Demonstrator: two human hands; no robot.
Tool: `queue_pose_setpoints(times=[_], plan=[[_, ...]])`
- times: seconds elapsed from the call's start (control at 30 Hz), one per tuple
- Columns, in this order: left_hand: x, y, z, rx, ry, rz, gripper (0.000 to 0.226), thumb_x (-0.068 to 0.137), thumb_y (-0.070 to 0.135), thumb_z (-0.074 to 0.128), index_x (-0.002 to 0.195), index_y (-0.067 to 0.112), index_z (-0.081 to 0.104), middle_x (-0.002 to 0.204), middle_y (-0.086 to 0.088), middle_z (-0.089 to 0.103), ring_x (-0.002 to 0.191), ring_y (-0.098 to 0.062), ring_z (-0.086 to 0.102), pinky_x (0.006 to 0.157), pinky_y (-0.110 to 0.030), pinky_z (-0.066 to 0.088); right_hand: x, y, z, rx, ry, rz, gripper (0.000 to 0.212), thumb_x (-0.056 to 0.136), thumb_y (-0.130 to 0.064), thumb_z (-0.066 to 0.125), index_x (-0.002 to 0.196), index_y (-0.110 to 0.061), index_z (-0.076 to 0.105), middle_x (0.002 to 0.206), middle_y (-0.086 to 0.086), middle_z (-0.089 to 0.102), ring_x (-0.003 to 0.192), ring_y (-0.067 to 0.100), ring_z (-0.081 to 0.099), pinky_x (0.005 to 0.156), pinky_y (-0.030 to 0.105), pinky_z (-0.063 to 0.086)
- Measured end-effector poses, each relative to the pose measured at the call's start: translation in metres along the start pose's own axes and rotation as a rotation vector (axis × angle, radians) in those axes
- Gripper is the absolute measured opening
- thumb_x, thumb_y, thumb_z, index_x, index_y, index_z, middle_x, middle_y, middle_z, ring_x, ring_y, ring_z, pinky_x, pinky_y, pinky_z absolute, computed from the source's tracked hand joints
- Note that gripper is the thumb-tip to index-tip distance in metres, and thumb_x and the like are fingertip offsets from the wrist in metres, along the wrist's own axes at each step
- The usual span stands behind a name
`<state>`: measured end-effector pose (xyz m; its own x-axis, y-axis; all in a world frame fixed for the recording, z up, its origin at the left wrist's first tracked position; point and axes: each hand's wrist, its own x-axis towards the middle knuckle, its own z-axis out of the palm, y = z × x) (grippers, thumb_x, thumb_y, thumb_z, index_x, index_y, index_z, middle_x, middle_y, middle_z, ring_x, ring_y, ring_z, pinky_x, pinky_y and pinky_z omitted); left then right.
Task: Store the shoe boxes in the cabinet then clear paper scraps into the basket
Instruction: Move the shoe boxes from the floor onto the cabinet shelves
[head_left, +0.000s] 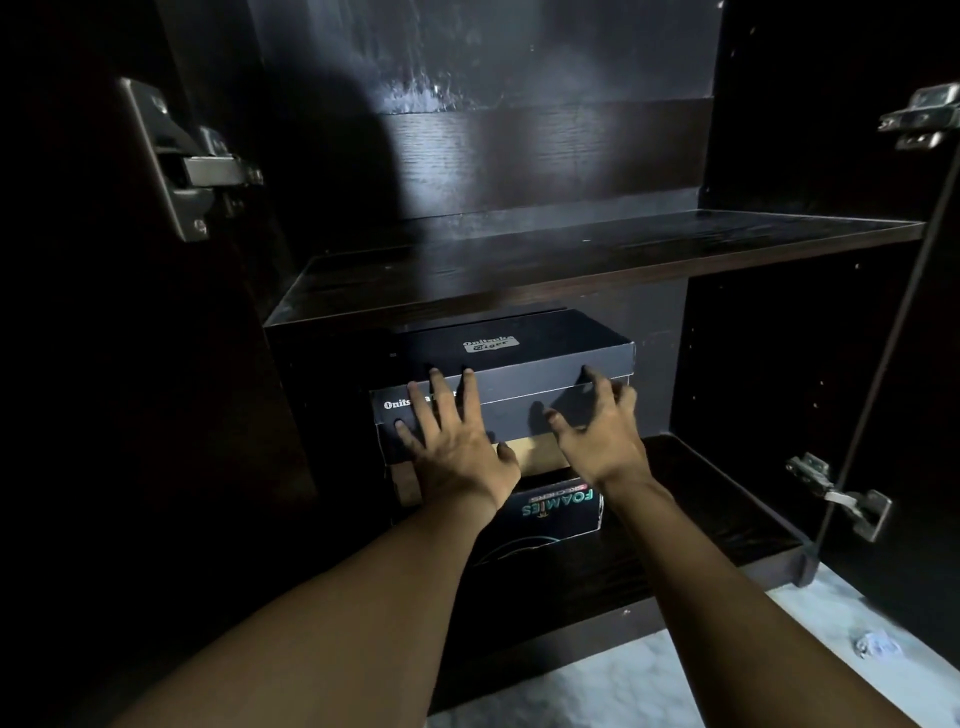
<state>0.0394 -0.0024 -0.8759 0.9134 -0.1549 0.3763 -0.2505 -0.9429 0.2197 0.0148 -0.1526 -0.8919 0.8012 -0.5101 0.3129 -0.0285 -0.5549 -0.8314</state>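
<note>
Onitsuka Tiger box (511, 364), above FOAMIES box (558, 506), pressed by spread-fingered left hand (457, 452) and right hand (597, 441).

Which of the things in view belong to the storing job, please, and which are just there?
Job: black shoe box; tan box beneath it; Foamies box; cabinet; paper scrap; left hand and right hand, both on the black box.
Just there: door hinge; floor.

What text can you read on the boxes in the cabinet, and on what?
"Onitsuka Tiger": white label on the lid of the top black box, small but legible.
"Onits...": that lid's front edge, the rest covered by the left hand.
"FOAMIES": upside down on the bottom box.
Small red word beside it: too blurred to read.
</note>
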Motion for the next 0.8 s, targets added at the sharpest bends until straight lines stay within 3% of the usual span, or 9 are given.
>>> queue_pose_setpoints(times=[0.17,0.27,0.37,0.47,0.57,0.67,0.8], plan=[[0.019,-0.008,-0.007,-0.054,-0.068,-0.03,0.098,0.085,0.042,0.06,0.156,0.029,-0.006,0.164,-0.006,-0.012,0.149,-0.034,-0.017,0.121,-0.052,0.012,0.011,0.001,0.009,0.009,-0.113,0.0,0.085,0.09,-0.039,0.07,0.157,-0.025,0.02,0.151,-0.002,0.028,0.139,0.024,0.036,0.117,0.042,0.032],[0.025,-0.012,-0.012,-0.035,-0.134,-0.014,0.101,0.085,0.039,0.062,0.156,0.029,-0.009,0.164,-0.006,-0.015,0.147,-0.035,-0.022,0.123,-0.044,0.006,0.017,0.002,0.012,0.032,-0.199,0.024,0.089,0.089,-0.038,0.07,0.159,-0.027,0.015,0.159,-0.001,0.026,0.146,0.025,0.027,0.121,0.05,0.024],[0.025,-0.008,-0.016,-0.039,-0.139,-0.012,0.099,0.085,0.039,0.062,0.157,0.027,-0.004,0.164,-0.008,-0.012,0.148,-0.037,-0.02,0.122,-0.041,0.004,0.022,0.001,0.01,0.073,-0.214,0.07,0.088,0.088,-0.04,0.069,0.158,-0.032,0.016,0.159,-0.001,0.028,0.146,0.027,0.028,0.12,0.054,0.024],[0.027,-0.002,-0.022,-0.074,-0.155,-0.034,0.093,0.086,0.04,0.061,0.157,0.024,0.004,0.164,-0.009,-0.005,0.148,-0.04,-0.015,0.123,-0.044,0.009,0.022,-0.001,0.001,0.091,-0.153,0.082,0.078,0.089,-0.035,0.069,0.155,-0.032,0.027,0.152,-0.002,0.041,0.14,0.024,0.039,0.117,0.049,0.033],[0.024,0.006,-0.028,-0.089,-0.136,-0.024,0.086,0.087,0.04,0.059,0.156,0.018,0.013,0.162,-0.014,0.009,0.149,-0.041,-0.002,0.121,-0.047,0.015,0.011,-0.003,-0.018,0.061,-0.109,0.072,0.066,0.092,-0.031,0.067,0.15,-0.032,0.037,0.141,-0.004,0.05,0.133,0.021,0.046,0.114,0.046,0.037],[0.014,0.022,-0.034,-0.11,-0.094,0.03,0.075,0.087,0.039,0.056,0.152,0.018,0.025,0.155,-0.013,0.027,0.146,-0.037,0.014,0.117,-0.047,0.025,-0.008,-0.002,-0.048,-0.049,-0.048,0.077,0.059,0.093,-0.035,0.065,0.147,-0.029,0.042,0.145,-0.002,0.048,0.136,0.023,0.044,0.114,0.041,0.036],[-0.014,0.06,-0.042,-0.211,-0.111,0.128,0.055,0.088,0.04,0.055,0.139,0.021,0.044,0.138,-0.011,0.051,0.129,-0.034,0.045,0.099,-0.041,0.043,-0.041,-0.001,-0.1,-0.247,-0.028,0.082,0.052,0.091,-0.041,0.063,0.141,-0.031,0.049,0.139,0.0,0.055,0.124,0.023,0.055,0.107,0.04,0.044]])
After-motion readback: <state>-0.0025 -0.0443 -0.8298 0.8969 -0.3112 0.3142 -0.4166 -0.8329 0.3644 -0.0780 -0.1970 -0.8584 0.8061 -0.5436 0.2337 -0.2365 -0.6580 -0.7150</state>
